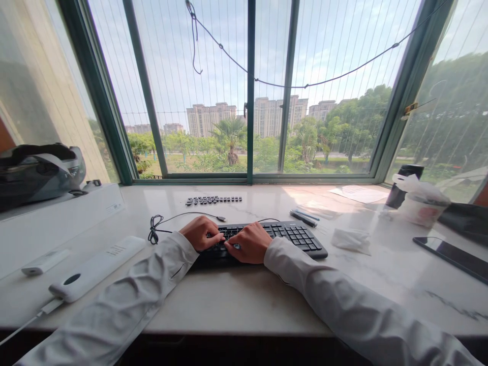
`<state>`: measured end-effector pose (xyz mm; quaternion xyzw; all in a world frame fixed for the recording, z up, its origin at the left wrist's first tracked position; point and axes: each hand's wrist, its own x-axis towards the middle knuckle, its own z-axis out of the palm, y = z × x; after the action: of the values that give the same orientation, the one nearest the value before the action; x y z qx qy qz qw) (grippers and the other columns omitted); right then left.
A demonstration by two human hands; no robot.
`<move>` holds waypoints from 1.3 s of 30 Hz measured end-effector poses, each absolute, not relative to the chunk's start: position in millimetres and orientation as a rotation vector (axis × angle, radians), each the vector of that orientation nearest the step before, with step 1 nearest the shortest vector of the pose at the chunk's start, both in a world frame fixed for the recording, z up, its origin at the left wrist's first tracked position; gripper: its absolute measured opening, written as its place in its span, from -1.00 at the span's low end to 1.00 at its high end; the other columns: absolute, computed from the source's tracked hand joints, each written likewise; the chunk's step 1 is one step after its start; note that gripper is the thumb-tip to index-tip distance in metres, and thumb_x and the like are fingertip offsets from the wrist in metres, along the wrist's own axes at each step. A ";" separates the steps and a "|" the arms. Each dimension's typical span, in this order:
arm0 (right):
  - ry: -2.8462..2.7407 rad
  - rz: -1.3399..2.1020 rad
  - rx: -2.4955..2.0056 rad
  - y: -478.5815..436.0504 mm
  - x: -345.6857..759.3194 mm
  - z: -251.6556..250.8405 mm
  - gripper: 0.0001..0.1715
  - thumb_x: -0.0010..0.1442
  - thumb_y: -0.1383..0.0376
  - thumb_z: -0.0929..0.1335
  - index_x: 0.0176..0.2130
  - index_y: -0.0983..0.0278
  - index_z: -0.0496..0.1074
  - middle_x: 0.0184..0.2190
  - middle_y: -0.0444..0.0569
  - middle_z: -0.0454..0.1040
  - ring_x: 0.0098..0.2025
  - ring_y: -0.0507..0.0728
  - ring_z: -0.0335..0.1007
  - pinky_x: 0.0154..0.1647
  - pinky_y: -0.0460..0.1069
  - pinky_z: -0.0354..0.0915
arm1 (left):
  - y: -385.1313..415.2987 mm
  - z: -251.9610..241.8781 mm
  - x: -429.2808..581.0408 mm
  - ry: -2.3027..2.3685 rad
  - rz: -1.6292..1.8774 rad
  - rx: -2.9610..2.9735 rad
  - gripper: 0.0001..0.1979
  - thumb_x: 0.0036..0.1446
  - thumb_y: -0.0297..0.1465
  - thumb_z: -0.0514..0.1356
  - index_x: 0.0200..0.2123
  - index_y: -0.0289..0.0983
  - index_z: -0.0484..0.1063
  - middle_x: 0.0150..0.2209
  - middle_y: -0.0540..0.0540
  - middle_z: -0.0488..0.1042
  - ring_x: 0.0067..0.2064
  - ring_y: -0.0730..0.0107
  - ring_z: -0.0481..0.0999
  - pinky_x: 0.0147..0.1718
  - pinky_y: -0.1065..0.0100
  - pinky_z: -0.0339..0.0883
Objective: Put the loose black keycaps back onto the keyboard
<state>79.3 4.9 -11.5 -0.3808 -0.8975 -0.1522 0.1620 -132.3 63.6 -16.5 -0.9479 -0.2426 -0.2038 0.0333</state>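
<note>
A black keyboard [297, 235] lies on the white marble-patterned surface, its left part bare of some keycaps. Over that left part is my left hand [202, 234], fingers curled and thumb pointing right. My right hand [249, 243] rests on the keyboard's middle, its fingers curled and its tip close to my left thumb. Both hands look closed at the keys; whatever is between the fingertips is too small to make out. Loose black keycaps [213, 200] lie in rows behind the keyboard. The keyboard's cable [154, 230] is bundled to the left of my left hand.
At left are a white power strip [99, 269], a small white device [46, 262] and a white box [110, 203]. Behind the keyboard's right end lie thin tools [304, 218]. A crumpled white wrapper [351, 240], a phone [453, 256] and a bagged cup [423, 206] are at right.
</note>
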 end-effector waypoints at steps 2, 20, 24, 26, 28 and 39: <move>-2.551 -0.442 -1.080 5.6 79.2 -12.9 -0.50 0.26 0.09 0.13 -0.35 0.16 0.57 -0.51 -0.02 0.55 -0.47 0.08 0.42 -0.46 -0.05 -0.01 | 63.6 -16.2 -132.6 -0.735 -0.635 -2.920 -0.58 0.21 -0.32 0.05 -0.64 -0.34 0.45 -0.69 0.03 0.23 -0.64 0.58 0.16 -0.60 0.45 -0.05; -2.611 -0.434 -1.018 10.1 82.8 -14.2 -0.50 0.27 0.10 0.12 -0.33 0.18 0.55 -0.49 -0.03 0.56 -0.45 0.04 0.41 -0.41 -0.06 0.02 | 63.5 -16.3 -133.5 -0.766 -0.696 -2.909 -0.66 0.20 -0.33 0.07 -0.49 -0.30 0.57 -0.67 0.03 0.31 -0.62 0.58 0.21 -0.59 0.45 -0.02; -2.619 -0.431 -0.999 10.8 83.2 -13.4 -0.48 0.28 0.08 0.11 -0.33 0.18 0.56 -0.51 -0.02 0.55 -0.47 0.05 0.40 -0.43 -0.06 0.00 | 63.2 -15.7 -133.8 -0.779 -0.670 -2.907 -0.66 0.20 -0.34 0.07 -0.49 -0.29 0.57 -0.67 0.03 0.30 -0.62 0.58 0.21 -0.59 0.45 -0.02; -2.614 -0.433 -1.027 10.9 83.6 -12.3 -0.47 0.28 0.08 0.11 -0.35 0.18 0.56 -0.52 -0.02 0.54 -0.47 0.05 0.40 -0.44 -0.06 0.00 | 64.4 -16.6 -134.6 -0.786 -0.664 -2.901 -0.65 0.20 -0.33 0.07 -0.52 -0.30 0.56 -0.66 0.03 0.31 -0.62 0.58 0.21 -0.59 0.45 -0.02; -2.622 -0.438 -1.052 10.2 83.2 -11.1 -0.47 0.27 0.08 0.12 -0.37 0.19 0.56 -0.52 -0.01 0.54 -0.47 0.05 0.39 -0.43 -0.06 0.01 | 66.0 -18.1 -135.5 -0.773 -0.675 -2.899 -0.65 0.19 -0.33 0.08 -0.54 -0.31 0.55 -0.66 0.03 0.31 -0.62 0.58 0.21 -0.59 0.45 -0.02; -2.487 -0.430 -1.250 16.9 89.9 -9.3 -0.46 0.28 0.07 0.11 -0.33 0.16 0.57 -0.49 0.00 0.56 -0.44 0.07 0.42 -0.41 -0.07 0.03 | 62.7 -13.7 -135.3 -0.819 -0.692 -2.907 -0.64 0.20 -0.31 0.06 -0.49 -0.30 0.58 -0.67 0.03 0.31 -0.62 0.57 0.20 -0.59 0.46 -0.01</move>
<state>89.9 16.9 -9.3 -0.4379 -0.8714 -0.1506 0.1618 -135.3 62.7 -13.7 -0.9380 -0.2644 -0.2231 0.0214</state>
